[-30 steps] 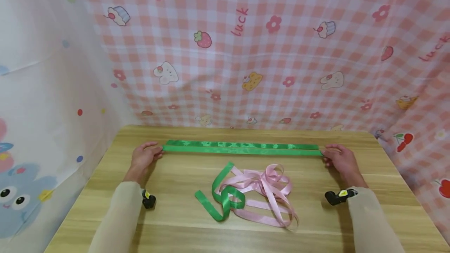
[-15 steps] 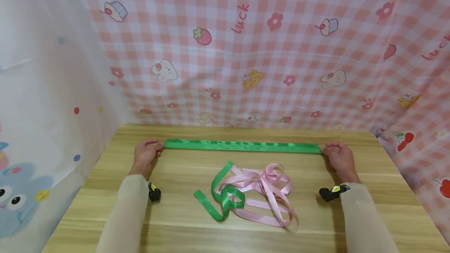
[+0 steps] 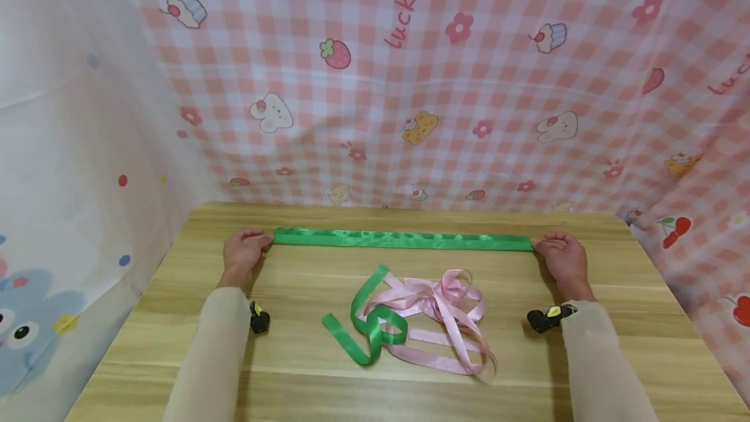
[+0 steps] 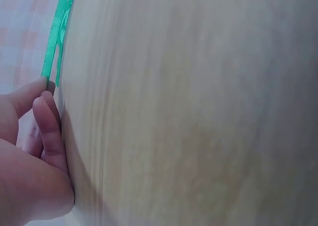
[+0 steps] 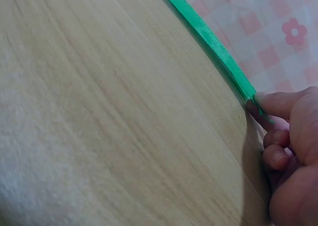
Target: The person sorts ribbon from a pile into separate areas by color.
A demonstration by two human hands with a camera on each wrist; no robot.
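In the head view, we judge the step in hand to be aligning a taut green strip (image 3: 401, 244) with a wrinkled green strip (image 3: 387, 236) along the far edge of the wooden worktop (image 3: 316, 396); the next move calls for level edges and matched ends before either end is freed. Our left hand (image 3: 242, 253) and right hand (image 3: 565, 262) pinch its opposite ends, near the far left and far right corners. Mid-worktop, nearer us, lie one loose green ribbon (image 3: 344, 341) and a pink tangle (image 3: 449, 322) whose pieces we cannot count.

In the left wrist view, we count two strips: one between thumb and fingertip, the other ending free just beside it.

In the right wrist view, thumb and finger clamp one end; we cannot clearly separate a second strip.
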